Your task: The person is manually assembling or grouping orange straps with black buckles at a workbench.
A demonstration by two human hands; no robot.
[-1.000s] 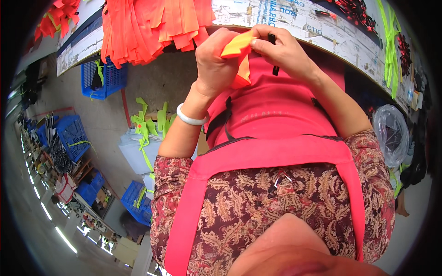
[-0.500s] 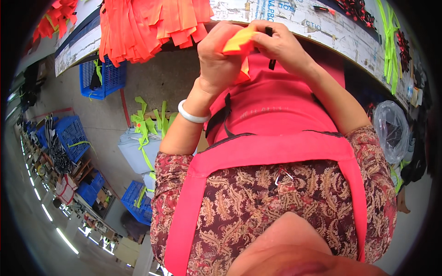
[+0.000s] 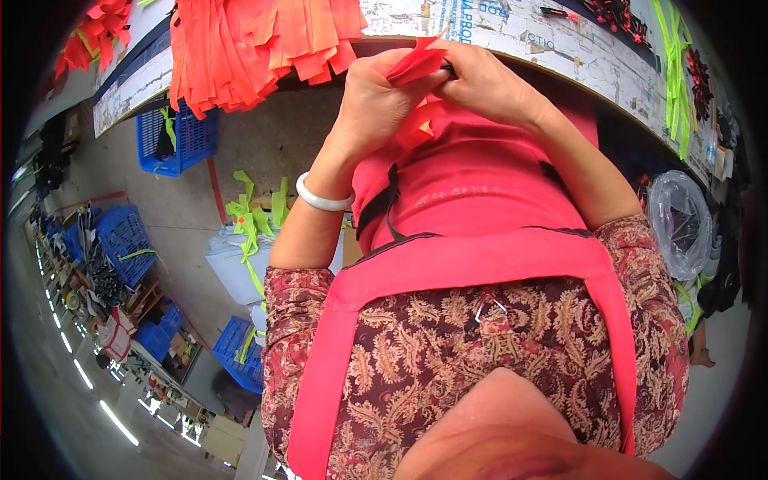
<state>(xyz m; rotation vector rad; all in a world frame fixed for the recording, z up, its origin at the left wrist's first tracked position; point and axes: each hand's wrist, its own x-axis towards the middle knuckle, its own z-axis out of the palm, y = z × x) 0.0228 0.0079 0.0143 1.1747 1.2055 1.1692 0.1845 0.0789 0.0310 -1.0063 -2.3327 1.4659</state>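
An orange-red fabric strip [image 3: 416, 66] is bunched in my left hand [image 3: 372, 100], whose fingers are closed round it. One end of it sticks up over the fist, and a piece hangs below between the hands. My right hand [image 3: 484, 86] meets the left at the table's front edge, fingers curled and pressed together. A small black piece [image 3: 450, 72] shows at its fingertips, mostly hidden by the fingers. To the left of my hands, a thick bundle of orange-red fabric strips [image 3: 248, 52] hangs over the table edge.
The worn white table [image 3: 512, 36] runs across the front. Bright yellow-green strips [image 3: 676, 88] and dark red-tipped pieces [image 3: 620, 20] lie at its right. A blue crate [image 3: 196, 136] stands below left, with more crates [image 3: 124, 240] beyond. A clear plastic bag [image 3: 680, 224] hangs at right.
The fabric has turned from its yellow-orange face to its red face. My right hand has come in against the left, and the black piece that stuck out is now mostly covered by fingers.
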